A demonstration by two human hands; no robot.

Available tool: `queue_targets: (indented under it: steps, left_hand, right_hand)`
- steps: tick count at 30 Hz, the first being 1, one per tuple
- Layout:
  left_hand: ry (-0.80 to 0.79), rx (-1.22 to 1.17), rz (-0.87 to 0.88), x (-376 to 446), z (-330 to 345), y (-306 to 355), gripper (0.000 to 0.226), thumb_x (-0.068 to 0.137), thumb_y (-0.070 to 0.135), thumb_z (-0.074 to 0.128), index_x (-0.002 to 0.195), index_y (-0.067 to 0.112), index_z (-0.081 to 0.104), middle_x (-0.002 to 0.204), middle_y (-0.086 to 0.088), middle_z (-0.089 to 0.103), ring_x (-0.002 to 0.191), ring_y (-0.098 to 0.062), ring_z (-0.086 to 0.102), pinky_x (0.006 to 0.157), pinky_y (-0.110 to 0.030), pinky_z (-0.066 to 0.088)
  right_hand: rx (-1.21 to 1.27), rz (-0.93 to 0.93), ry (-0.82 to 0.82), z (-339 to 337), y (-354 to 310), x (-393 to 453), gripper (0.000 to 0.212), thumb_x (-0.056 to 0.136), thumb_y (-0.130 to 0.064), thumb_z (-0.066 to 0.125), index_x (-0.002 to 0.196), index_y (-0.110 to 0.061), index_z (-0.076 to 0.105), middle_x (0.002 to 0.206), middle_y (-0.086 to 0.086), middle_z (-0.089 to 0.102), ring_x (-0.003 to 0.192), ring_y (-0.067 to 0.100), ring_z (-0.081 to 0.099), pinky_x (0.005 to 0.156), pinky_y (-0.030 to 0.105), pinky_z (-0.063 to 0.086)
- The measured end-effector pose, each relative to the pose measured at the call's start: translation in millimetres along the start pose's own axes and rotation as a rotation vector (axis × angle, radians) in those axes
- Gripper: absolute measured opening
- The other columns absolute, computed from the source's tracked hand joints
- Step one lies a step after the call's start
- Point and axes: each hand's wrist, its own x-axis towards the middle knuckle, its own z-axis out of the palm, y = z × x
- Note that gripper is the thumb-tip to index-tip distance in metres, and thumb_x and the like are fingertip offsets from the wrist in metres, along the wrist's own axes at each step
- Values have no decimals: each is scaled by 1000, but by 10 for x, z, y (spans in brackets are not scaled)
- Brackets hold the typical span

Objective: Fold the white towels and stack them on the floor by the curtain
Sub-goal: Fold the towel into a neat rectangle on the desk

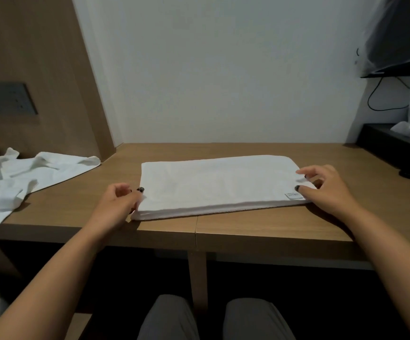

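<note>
A white towel (218,185), folded into a long flat rectangle, lies across the middle of the wooden desk (260,224) near its front edge. A small label shows at its near right corner. My left hand (119,204) pinches the towel's left end between thumb and curled fingers. At the right end my right hand (326,185) pinches the corner beside the label, fingers bent. A second white towel (19,177) lies crumpled and unfolded at the desk's far left, hanging over the edge.
A white wall backs the desk and a wood panel with a grey socket plate (7,99) stands at left. A black tissue box (395,141) sits at right below a wall-mounted screen wrapped in plastic (400,38). My knees are under the desk.
</note>
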Motion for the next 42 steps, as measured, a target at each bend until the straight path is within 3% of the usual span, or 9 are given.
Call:
queue_targets:
  steps: [5,10,15,19,22,25,29,36,42]
  left_hand:
    - [-51,336,-65,-53,141,291,30,94,39,58,84,11,61,84,-9,56,70,-21,48,63,-32,33]
    - [93,411,53,32,272,304,40,96,25,58,132,10,49,126,-11,55,111,-29,54,93,-40,46]
    - [129,530,123,5,281,145,43,95,17,55,136,13,44,132,-14,51,117,-32,51,94,-42,45]
    - [214,900,351,-168,329,210,41,96,29,53,133,12,46,133,-13,47,119,-31,48,89,-41,40]
    - [152,850,687,-274,427,300,41,95,38,54,132,20,51,138,-4,45,127,-24,44,98,-42,38]
    - [-152,777,883,-346,604,327,37,95,42,53,129,26,56,137,5,48,127,-15,45,103,-34,40]
    - [-298,876,918,-319,738,351,34,96,42,52,127,29,58,133,9,53,118,-9,49,97,-26,45]
    - [-248,997,995,-318,699,367,34,94,41,41,120,21,47,127,-1,58,90,-32,62,76,-37,52]
    - [-214,990,1226,-281,702,272,49,85,50,36,110,14,60,119,-3,62,65,-23,63,50,-35,55]
  right_hand:
    - [-173,201,-33,62,-46,118,48,83,-45,68,122,-24,50,109,-3,57,99,21,58,83,42,52]
    - [-278,276,-110,97,-205,257,32,90,-40,57,117,-27,47,107,-2,59,99,22,57,87,44,51]
    - [-192,217,-65,148,-129,206,33,95,-28,53,127,-19,49,109,1,59,96,22,57,74,36,46]
    - [-319,176,-36,191,-219,109,46,93,-25,58,136,-17,43,127,11,54,108,28,52,84,40,46]
    - [-482,-180,208,233,-432,-68,50,88,-29,66,133,-15,49,134,13,44,122,32,41,98,45,37]
    - [-320,-649,23,334,-646,-265,42,88,-36,67,125,-18,58,131,6,51,122,25,46,100,43,38]
    - [-322,-679,-267,528,-773,-355,33,94,-42,56,121,-23,61,125,-6,57,111,10,53,92,25,47]
    - [-270,-801,-102,575,-707,-311,17,95,-18,60,112,-15,57,104,3,69,82,20,66,66,35,58]
    - [-526,-1100,-61,601,-699,-266,22,82,-16,76,101,-12,64,121,14,64,77,26,67,54,35,58]
